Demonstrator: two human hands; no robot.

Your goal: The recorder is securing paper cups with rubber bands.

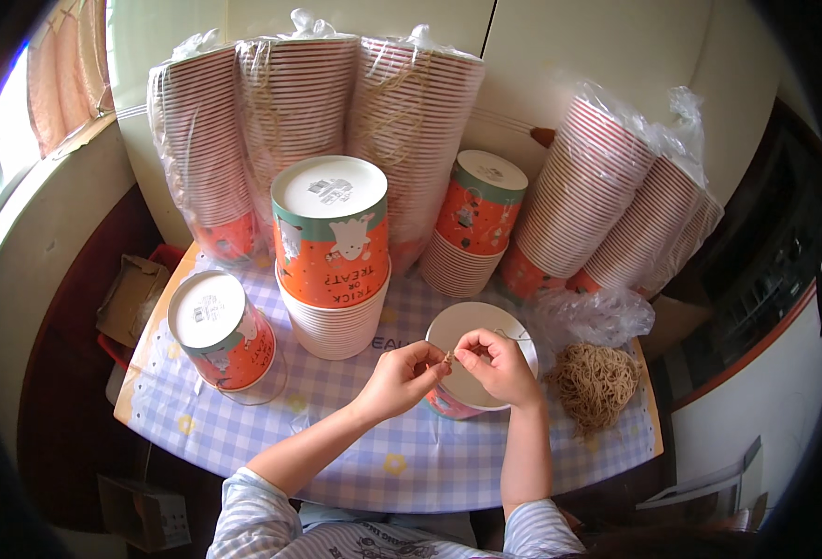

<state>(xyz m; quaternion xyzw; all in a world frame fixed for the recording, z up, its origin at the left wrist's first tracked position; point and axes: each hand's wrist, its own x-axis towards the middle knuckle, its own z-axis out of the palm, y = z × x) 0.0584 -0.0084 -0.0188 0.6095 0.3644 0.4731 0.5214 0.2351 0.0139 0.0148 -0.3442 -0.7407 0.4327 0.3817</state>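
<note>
An open paper bucket [444, 334], white inside and orange-red outside, stands upright on the table in front of me. Over its near left rim, my left hand [400, 380] and my right hand [498, 365] meet, each with thumb and fingertips pinched together. Between them is a short end of thin tan cord [447, 358], mostly hidden by the fingers. A thin strand also shows at the bucket's far right rim, behind my right hand. Right of the bucket lies a tangled heap of tan cords [594, 388].
An upside-down orange bucket [208, 312] with a cord loop stands at the left. Nested buckets [332, 252] rise behind my left hand, with a shorter stack [478, 210] farther back. Tall plastic-wrapped stacks [411, 130] line the wall. Crumpled clear plastic [602, 312] lies beyond the cords.
</note>
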